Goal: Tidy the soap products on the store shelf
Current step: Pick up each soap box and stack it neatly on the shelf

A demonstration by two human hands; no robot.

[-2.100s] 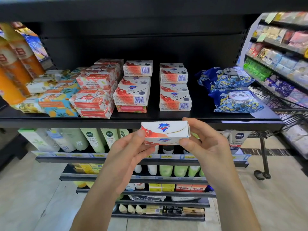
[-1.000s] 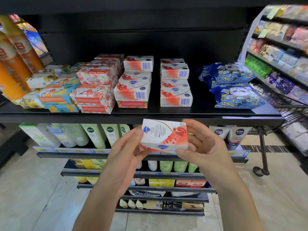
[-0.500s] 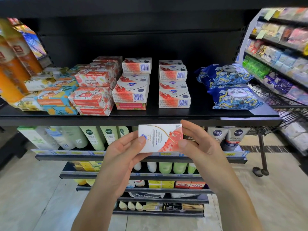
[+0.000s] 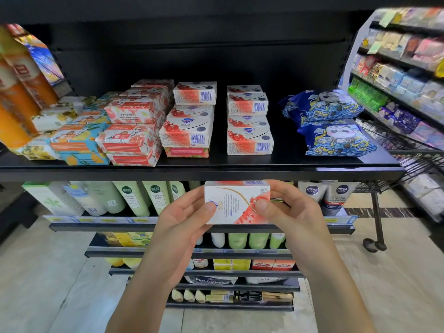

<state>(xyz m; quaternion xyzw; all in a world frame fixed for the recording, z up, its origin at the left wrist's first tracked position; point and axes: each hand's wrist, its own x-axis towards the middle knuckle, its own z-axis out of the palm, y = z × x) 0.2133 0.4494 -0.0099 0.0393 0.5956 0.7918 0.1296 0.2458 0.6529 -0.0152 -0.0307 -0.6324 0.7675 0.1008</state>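
A white and red soap box [image 4: 236, 203] is held in front of and just below the black shelf [image 4: 216, 173]. My left hand [image 4: 185, 219] grips its left end and my right hand [image 4: 288, 212] its right end, thumbs on the printed face turned toward me. On the shelf stand two stacks of the same white and red soap boxes, one [image 4: 189, 123] left of centre and one [image 4: 248, 126] to its right. Further left lie paper-wrapped Goat Soap bars [image 4: 133, 131] in piles, with blue and yellow ones [image 4: 77, 143] beside them.
Blue panda-print packs [image 4: 334, 126] lie at the shelf's right end. Orange bottles [image 4: 16, 92] lean at far left. Green tubes [image 4: 134, 198] and Nivea Men tubes [image 4: 326, 195] hang on the shelf below. A wire rack [image 4: 403, 75] of small packs stands at right.
Both hands have turned the soap box over, from its logo edge to its broad printed face, and tilted that face toward me. The box stays below the shelf edge.
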